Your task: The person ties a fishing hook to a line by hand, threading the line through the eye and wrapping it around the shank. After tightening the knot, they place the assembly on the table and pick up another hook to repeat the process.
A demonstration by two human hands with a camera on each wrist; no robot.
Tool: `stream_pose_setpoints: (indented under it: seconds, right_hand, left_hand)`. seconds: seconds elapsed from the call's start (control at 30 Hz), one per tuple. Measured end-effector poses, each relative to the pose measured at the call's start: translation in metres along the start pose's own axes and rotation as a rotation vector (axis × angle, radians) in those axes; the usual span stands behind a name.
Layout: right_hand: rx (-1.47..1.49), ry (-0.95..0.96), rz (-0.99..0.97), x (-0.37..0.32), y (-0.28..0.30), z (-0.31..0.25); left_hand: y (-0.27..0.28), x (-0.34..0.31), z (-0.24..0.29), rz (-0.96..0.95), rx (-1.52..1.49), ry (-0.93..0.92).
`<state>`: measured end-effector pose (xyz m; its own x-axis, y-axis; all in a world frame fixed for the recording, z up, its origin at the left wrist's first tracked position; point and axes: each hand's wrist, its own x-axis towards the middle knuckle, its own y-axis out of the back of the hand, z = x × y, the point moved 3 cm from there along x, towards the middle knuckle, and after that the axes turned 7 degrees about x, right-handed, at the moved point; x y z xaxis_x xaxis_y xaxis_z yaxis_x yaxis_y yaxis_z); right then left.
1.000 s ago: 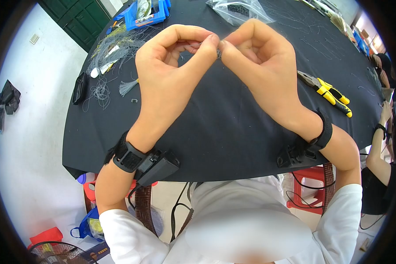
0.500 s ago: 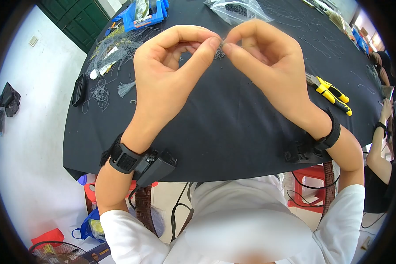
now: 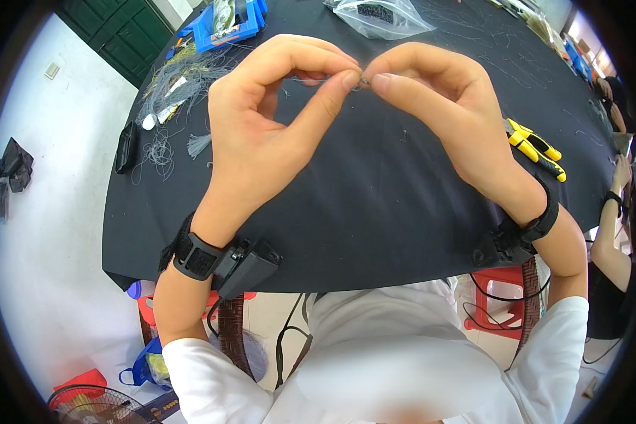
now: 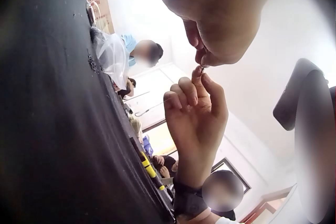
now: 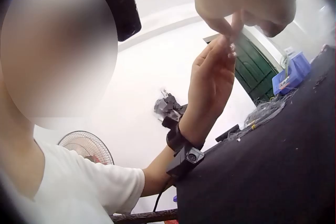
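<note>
In the head view my left hand (image 3: 258, 141) and right hand (image 3: 459, 109) are raised over the black-covered table, fingertips almost meeting. Between them shows a tiny greyish piece (image 3: 363, 83), too small to make out its kind, pinched by thumb and forefinger on both sides. A thin line (image 3: 309, 80) runs across behind the left thumb. The left wrist view has my right hand (image 4: 194, 116) below the left, other fingers loosely bent, a thin curved strand (image 4: 149, 109) beside them. Seen from the right wrist, my left hand (image 5: 212, 79) holds its fingertips close to the right's.
Yellow-black pliers (image 3: 536, 148) lie right of my right hand. Tangled grey line (image 3: 169, 88), a grey tassel-like bundle (image 3: 198, 145) and a black case (image 3: 126, 147) lie left. A blue basket (image 3: 226, 32) and clear plastic bag (image 3: 381, 20) stand behind. Another person's arm (image 3: 610, 219) is at right.
My right hand has shifted right and its thumb has straightened. Both hands' fingertips have come slightly nearer my body, and the tiny piece between them shows more clearly.
</note>
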<state>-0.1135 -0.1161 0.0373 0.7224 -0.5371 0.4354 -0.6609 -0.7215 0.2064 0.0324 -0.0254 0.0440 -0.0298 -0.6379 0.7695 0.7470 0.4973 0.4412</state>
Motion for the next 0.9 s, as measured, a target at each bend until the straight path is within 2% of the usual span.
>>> stream_pose_setpoints:
  seconds: [0.27,0.37,0.77,0.9]
  right_hand:
    - [-0.028,-0.151,-0.028,-0.002,0.003,-0.004]
    - [0.036,-0.095,-0.008,-0.002,0.003,0.001]
    - [0.230,-0.198,-0.050,-0.001,0.001,0.006]
    - [0.238,-0.179,-0.042,-0.001,0.001,0.004]
  left_hand:
    - [-0.001,0.000,0.003,-0.018,0.087,-0.058]
    - [-0.001,0.001,0.005,-0.032,0.137,-0.080]
    - [-0.002,0.000,0.005,-0.035,0.137,-0.114]
    - [-0.003,0.000,0.003,-0.018,0.069,-0.068]
